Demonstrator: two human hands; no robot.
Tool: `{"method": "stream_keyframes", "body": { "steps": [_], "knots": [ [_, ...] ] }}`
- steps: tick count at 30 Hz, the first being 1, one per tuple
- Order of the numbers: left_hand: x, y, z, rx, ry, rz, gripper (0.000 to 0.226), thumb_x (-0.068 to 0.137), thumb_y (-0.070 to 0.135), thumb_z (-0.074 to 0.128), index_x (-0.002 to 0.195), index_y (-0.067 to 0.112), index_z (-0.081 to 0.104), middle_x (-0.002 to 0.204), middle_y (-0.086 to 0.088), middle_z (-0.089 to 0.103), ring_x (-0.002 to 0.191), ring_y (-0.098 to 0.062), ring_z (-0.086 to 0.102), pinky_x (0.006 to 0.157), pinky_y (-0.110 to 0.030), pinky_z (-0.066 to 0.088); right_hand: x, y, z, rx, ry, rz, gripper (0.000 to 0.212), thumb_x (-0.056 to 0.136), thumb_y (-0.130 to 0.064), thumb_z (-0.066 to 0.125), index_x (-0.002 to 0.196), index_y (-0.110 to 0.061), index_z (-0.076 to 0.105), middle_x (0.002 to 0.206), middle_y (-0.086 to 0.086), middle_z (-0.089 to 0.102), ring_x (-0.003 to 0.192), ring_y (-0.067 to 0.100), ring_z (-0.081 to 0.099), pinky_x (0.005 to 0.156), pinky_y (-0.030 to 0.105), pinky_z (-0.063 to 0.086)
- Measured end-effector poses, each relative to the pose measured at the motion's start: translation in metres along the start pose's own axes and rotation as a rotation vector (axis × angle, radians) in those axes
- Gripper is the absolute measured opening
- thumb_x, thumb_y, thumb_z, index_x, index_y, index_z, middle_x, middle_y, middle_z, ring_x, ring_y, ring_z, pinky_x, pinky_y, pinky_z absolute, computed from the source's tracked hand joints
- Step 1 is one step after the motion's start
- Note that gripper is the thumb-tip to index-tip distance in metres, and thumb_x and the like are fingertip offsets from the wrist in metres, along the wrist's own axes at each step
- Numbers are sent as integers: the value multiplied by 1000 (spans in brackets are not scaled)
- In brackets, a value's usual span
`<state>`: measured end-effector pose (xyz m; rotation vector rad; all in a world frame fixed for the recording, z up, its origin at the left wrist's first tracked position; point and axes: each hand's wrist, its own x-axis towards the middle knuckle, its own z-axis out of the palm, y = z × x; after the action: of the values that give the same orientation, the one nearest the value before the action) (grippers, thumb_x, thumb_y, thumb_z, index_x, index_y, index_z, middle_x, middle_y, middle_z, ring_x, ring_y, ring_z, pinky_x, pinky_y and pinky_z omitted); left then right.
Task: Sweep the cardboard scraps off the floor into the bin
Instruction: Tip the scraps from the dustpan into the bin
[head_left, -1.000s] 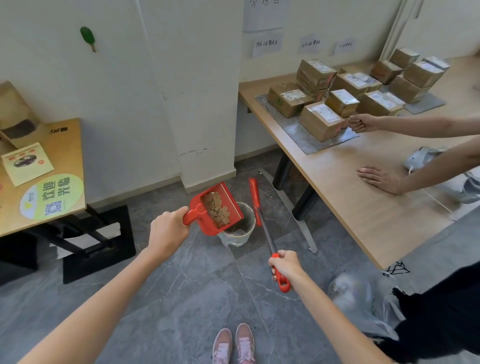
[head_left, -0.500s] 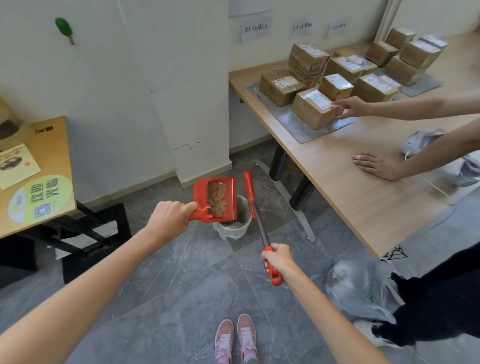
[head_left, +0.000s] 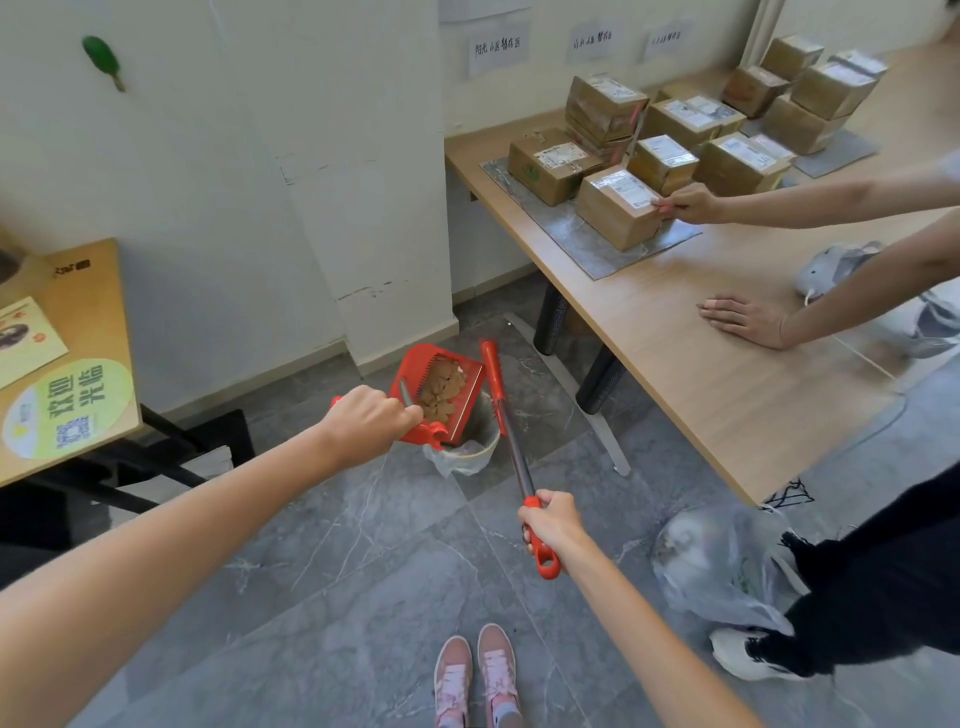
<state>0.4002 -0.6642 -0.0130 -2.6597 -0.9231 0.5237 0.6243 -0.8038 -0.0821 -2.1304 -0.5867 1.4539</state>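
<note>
**Scraps (head_left: 441, 389) in dustpan (head_left: 466, 402), tipped above bin (head_left: 480, 451)**

Around the bin: grey tiled floor (head_left: 363, 545) underneath, white pillar (head_left: 363, 208) right behind. To the bin's right, a long wooden table (head_left: 727, 395) loaded with taped cardboard boxes (head_left: 618, 208) on a grey mat (head_left: 582, 244), with black table legs (head_left: 600, 384) just beyond the bin on that side. At that table, another person: one hand (head_left: 743, 319) flat on the top, the other (head_left: 685, 205) at a box corner. Well right of the bin and nearer the camera, a clear plastic bag (head_left: 717, 566) slumped on the tiles. Well left of the bin, a smaller table (head_left: 98, 312) bearing a round green sticker (head_left: 67, 405). Nearer than the bin, a pair of pink shoes (head_left: 475, 670).

Slanting past the bin's right rim, a broom (head_left: 517, 452), red far section close against the dustpan's right wall; touching or just apart, impossible to tell. Brush end not visible.

Left hand (head_left: 363, 421), just left of the bin: fingers curled fully round the dustpan's red handle. Dustpan tilted steeply over the bin's opening, brown scraps heaped inside it.

Right hand (head_left: 550, 519), nearer than the bin: fingers wrapped tight round the broom's red grip, with the looped end poking out below the fist.
</note>
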Motion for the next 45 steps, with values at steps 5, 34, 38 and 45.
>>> {"method": "stream_keyframes", "body": {
  "steps": [5,34,38,45],
  "knots": [
    [3,-3,-7,27,85,110,30,48,8,83,67,17,62,40,4,53,31,-18,52,36,-20,18,0,0,-5,33,-7,10,29,83,4,50,111,-3,58,55,10,49,41,16,43,39,23,39],
    [20,13,-24,41,65,290,36,40,11,89,56,16,57,34,5,45,25,-13,45,40,-18,14,13,-5,-23,189,-42,53,9,84,7,50,83,-2,52,55,9,47,40,14,42,35,19,37],
    [18,20,-12,57,81,284,40,32,11,90,52,17,56,30,4,41,24,-14,44,41,-17,12,15,-5,-25,201,-43,53,9,84,7,50,84,-2,52,55,9,46,40,14,42,34,18,37],
    [19,11,-18,39,93,265,38,34,14,91,53,19,58,32,5,43,25,-14,46,41,-17,13,17,-2,-24,207,-38,67,14,83,9,50,78,-4,48,54,9,45,38,13,43,34,18,36]
  ]
}}
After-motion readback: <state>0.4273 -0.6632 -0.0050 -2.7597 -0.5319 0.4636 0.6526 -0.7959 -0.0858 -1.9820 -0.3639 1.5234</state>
